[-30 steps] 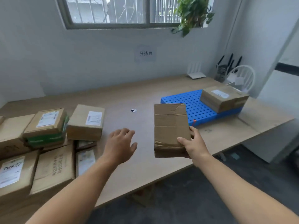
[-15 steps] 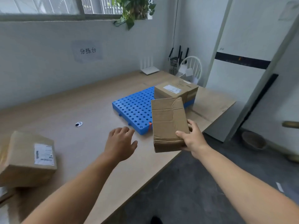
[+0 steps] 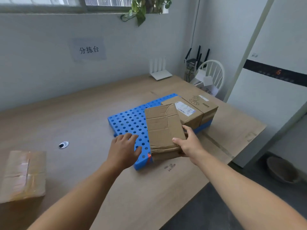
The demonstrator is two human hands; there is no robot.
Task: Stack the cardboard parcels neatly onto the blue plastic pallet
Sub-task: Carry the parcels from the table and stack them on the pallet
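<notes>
Wooden tabletop (image 3: 74, 113) bore a pallet (image 3: 127, 122); above it the right hand (image 3: 187, 143) kept its grip clamped on a parcel (image 3: 164, 127) at the near end, while the left hand (image 3: 123, 150) hovered beside it, fingers spread.

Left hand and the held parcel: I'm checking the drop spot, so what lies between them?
In the head view, only a bare strip of blue pallet shows between the left hand and the parcel that the right hand grips.
</notes>
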